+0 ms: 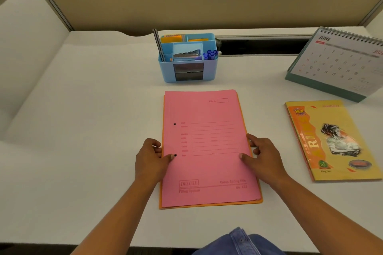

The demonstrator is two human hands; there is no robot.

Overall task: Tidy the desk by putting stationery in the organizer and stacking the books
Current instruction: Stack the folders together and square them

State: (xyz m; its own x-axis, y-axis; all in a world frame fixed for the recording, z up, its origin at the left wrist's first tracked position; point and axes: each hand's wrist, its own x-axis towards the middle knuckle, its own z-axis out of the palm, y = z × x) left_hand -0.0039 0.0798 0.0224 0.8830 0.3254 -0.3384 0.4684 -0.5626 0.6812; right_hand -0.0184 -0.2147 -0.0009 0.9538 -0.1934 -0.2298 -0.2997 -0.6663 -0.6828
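A pink file folder (209, 147) lies on top of an orange folder (209, 205) in the middle of the white desk (83, 130). My left hand (150, 159) grips the stack's left edge, thumb on the pink cover. My right hand (263, 158) grips the right edge the same way. Behind the folders stands a blue organizer (187, 58) holding a stapler (187, 55), purple pens (210, 54), a ruler (158, 46) and yellow sticky notes (172, 38). To the right, a yellow notebook (333, 141) lies on another thin book.
A desk calendar (335, 64) showing June stands at the back right. A dark cable slot (261, 46) runs along the desk's rear edge, below beige partition walls. My blue-clad knee (240, 242) shows at the front edge.
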